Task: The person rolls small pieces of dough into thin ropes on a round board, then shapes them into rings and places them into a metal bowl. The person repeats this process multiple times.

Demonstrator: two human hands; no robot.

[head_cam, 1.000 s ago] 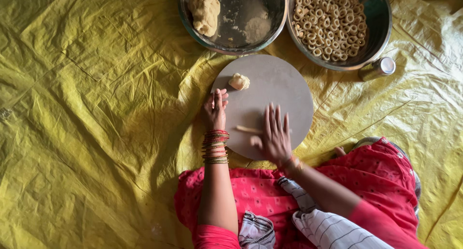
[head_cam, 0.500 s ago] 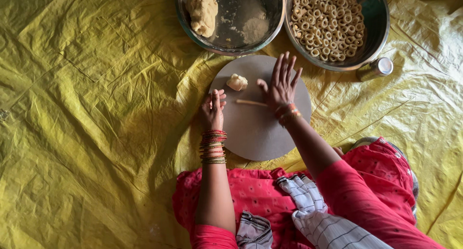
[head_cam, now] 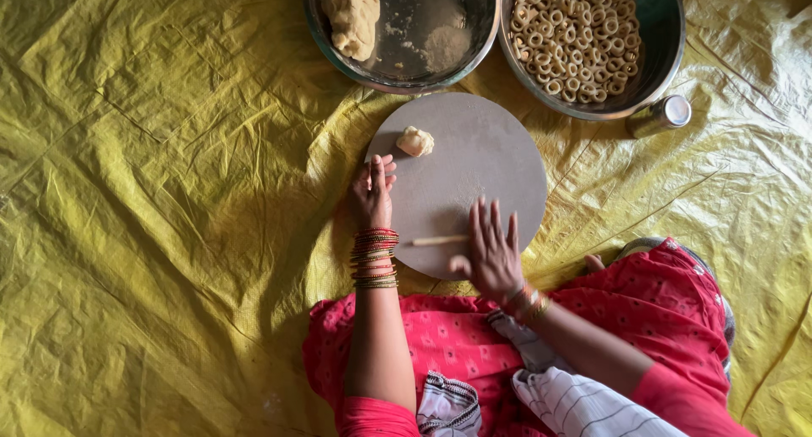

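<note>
Right hand (head_cam: 491, 251) flat, fingers spread, palm pressing on a thin dough rope (head_cam: 440, 241) at the near edge of the round board (head_cam: 482, 162). Left hand (head_cam: 373, 192) loosely curled at the board's left rim, grasping nothing. Small dough lump (head_cam: 415, 141) sits on the board's far-left part. Dough bowl (head_cam: 474, 43) and bowl of dough rings (head_cam: 655, 56) beyond, on yellow sheet (head_cam: 152, 208).

Two steel bowls (head_cam: 402, 73) (head_cam: 655, 56), one round board (head_cam: 482, 162), one small tin (head_cam: 660, 115). On the board sit one dough lump (head_cam: 415, 141) and one thin dough rope (head_cam: 440, 241). Two hands (head_cam: 373, 193) (head_cam: 491, 255) rest there.
</note>
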